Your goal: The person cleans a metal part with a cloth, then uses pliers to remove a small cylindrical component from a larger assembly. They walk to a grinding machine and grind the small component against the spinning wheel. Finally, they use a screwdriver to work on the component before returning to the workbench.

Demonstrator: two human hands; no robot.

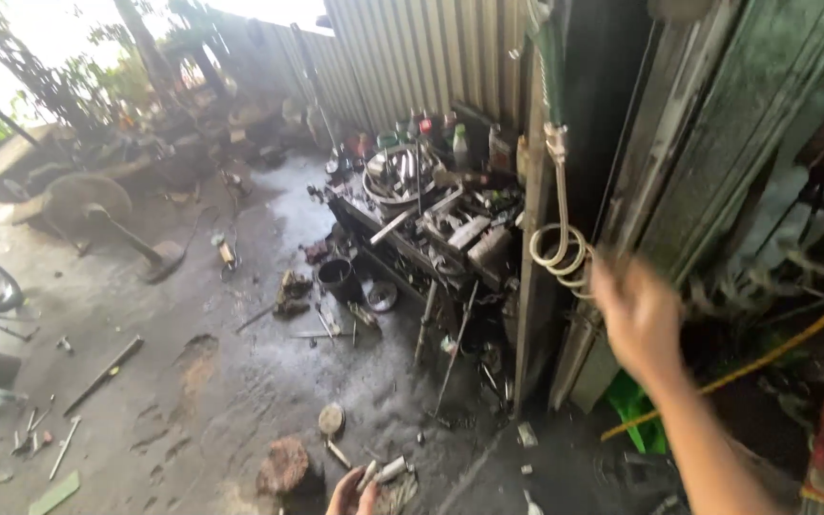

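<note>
Coiled air hose [561,250], pale and springy, hangs from a fitting on a wooden post just left of my right hand [637,319], which is raised toward it, blurred, so I cannot tell whether the fingers are spread or curled. I judge the hose light and flexible, likely to stretch and recoil when pulled, so the best hold looks to be the straight run above the coils or the stiff fitting. Nearest me, at the bottom edge, my left hand [353,493] pinches a small pale cylindrical piece [384,472] low over the wet concrete floor [193,381]. Scattered metal rods and tools lie across that floor. Farther off, beside the post, a cluttered bench [431,224] carries metal parts and bottles, with a dark bucket [339,278] at its foot. Corrugated metal wall [412,57] stands behind.
</note>
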